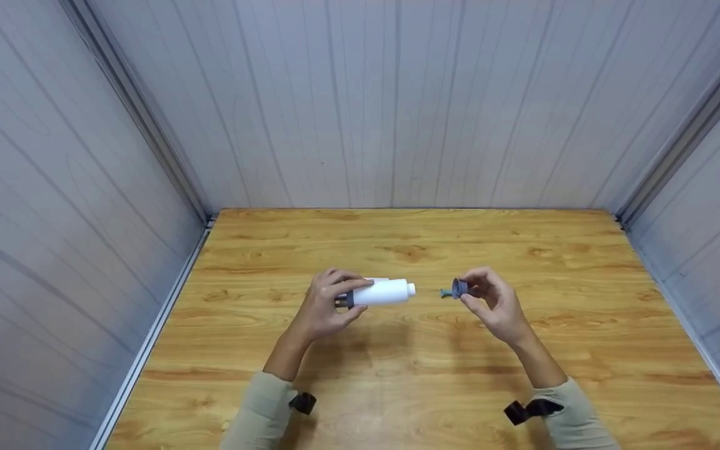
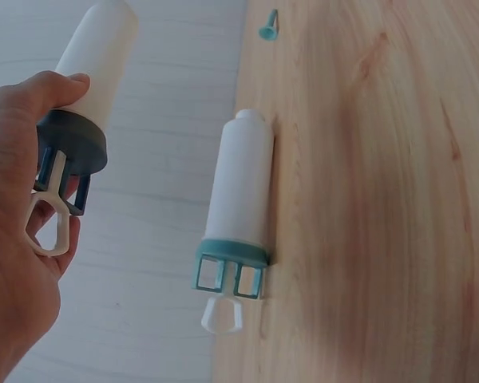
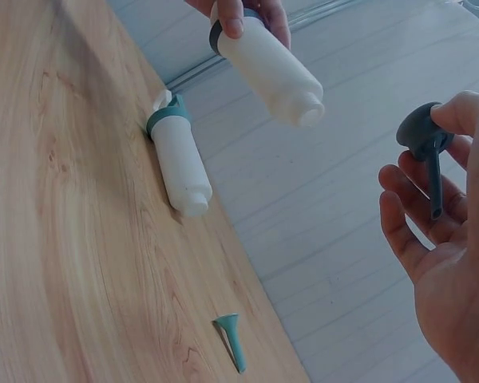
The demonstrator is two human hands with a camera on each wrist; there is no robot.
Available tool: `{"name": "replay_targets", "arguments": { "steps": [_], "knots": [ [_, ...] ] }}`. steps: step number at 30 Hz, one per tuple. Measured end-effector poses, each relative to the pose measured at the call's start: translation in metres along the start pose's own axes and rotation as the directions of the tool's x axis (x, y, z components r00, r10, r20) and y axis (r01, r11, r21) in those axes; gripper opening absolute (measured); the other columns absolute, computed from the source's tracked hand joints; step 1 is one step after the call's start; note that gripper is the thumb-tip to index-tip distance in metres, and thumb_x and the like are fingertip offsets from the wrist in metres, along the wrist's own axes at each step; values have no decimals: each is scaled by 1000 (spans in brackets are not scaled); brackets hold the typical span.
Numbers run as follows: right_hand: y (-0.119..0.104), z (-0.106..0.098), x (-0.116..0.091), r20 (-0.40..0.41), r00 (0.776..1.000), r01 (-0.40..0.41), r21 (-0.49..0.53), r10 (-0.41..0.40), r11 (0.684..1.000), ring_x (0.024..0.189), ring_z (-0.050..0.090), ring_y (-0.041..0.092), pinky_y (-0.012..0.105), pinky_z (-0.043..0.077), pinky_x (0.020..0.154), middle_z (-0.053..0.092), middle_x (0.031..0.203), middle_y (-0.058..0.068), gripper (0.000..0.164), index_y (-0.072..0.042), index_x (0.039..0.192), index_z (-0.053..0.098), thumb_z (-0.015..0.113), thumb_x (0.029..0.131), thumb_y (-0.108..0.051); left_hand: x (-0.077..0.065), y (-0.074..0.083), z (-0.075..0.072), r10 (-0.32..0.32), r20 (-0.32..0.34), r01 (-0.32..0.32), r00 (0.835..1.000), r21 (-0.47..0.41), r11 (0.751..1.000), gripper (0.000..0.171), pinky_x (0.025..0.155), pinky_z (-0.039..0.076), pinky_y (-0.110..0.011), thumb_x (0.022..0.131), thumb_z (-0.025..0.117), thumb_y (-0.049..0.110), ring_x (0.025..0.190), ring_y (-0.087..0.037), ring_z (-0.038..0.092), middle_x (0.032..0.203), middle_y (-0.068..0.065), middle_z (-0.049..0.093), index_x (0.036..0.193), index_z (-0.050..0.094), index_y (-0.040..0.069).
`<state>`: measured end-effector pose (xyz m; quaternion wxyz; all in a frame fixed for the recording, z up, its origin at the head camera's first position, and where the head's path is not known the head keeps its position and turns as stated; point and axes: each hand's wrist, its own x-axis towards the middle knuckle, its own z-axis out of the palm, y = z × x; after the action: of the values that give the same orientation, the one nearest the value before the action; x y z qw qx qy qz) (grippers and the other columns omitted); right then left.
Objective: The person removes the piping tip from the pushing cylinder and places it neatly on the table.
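Note:
My left hand [image 1: 329, 300] grips a white plunger syringe [image 1: 385, 292] around its body near the dark collar [image 2: 73, 142]. A pale ring handle [image 2: 49, 227] sticks out at the collar end, while the narrow white tip points toward my right hand [image 1: 497, 303]. My right thumb and fingers pinch the wide rim of a dark funnel-shaped nozzle [image 3: 419, 128]; its thin tube shows in the right wrist view. The nozzle is apart from the syringe's tip, to its right in the head view.
Another white syringe [image 2: 241, 183] with a teal collar lies on the wooden table [image 1: 397, 387], mostly hidden behind the held one in the head view. A teal funnel-shaped nozzle [image 3: 232, 343] lies farther along the table. Pale panel walls [image 1: 360, 112] stand at the back and both sides.

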<state>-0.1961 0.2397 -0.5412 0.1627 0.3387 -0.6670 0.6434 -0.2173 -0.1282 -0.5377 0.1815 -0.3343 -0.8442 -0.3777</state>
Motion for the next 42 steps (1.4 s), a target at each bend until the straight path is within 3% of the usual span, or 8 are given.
{"name": "replay_targets", "arguments": {
  "steps": [3,10,21,30,36,42],
  "knots": [
    [-1,0,0,5,1000,-16,-9,16,1000,107,73,0,16,62,89,72,121,-11,30,24,123,57,58,94,29,-2,-3,1,-23,5,24,1000,-5,1000,43,103,50,-57,91,94,14,120,-34,72,129,-11,82,132,85,20],
    [2,3,-2,-8,1000,1,12,-1,1000,104,74,2,16,62,88,74,117,-7,30,25,122,57,59,92,30,-10,-11,1,-46,22,46,999,-4,999,40,101,63,-57,90,94,12,119,-35,75,127,-13,81,129,85,15],
    [5,4,-5,-1,1000,-6,1,6,1000,104,73,3,16,62,88,73,119,-7,32,24,123,57,60,92,30,-23,-24,6,-67,54,68,996,0,998,41,101,66,-57,90,93,6,120,-37,74,129,-16,80,130,84,12],
    [4,5,-5,11,1000,5,-2,-5,1000,106,72,2,15,61,90,72,121,-8,33,24,124,57,59,91,31,-32,-34,12,-45,74,41,996,58,997,43,103,62,-54,88,95,6,120,-36,72,129,-13,82,129,85,15],
    [3,6,-5,8,1000,-14,-5,14,1000,107,73,3,16,62,91,73,121,-9,32,25,123,56,58,92,31,-36,-36,15,-85,108,79,991,58,995,41,105,58,-56,89,94,5,120,-36,69,129,-12,81,128,85,15],
    [4,7,-5,13,1000,-14,2,14,1000,105,73,4,17,62,90,74,119,-6,32,24,124,57,58,93,29,-39,-35,17,-145,177,138,973,52,989,40,108,56,-60,92,93,8,124,-37,67,131,-14,79,129,84,16]
  ]
}}
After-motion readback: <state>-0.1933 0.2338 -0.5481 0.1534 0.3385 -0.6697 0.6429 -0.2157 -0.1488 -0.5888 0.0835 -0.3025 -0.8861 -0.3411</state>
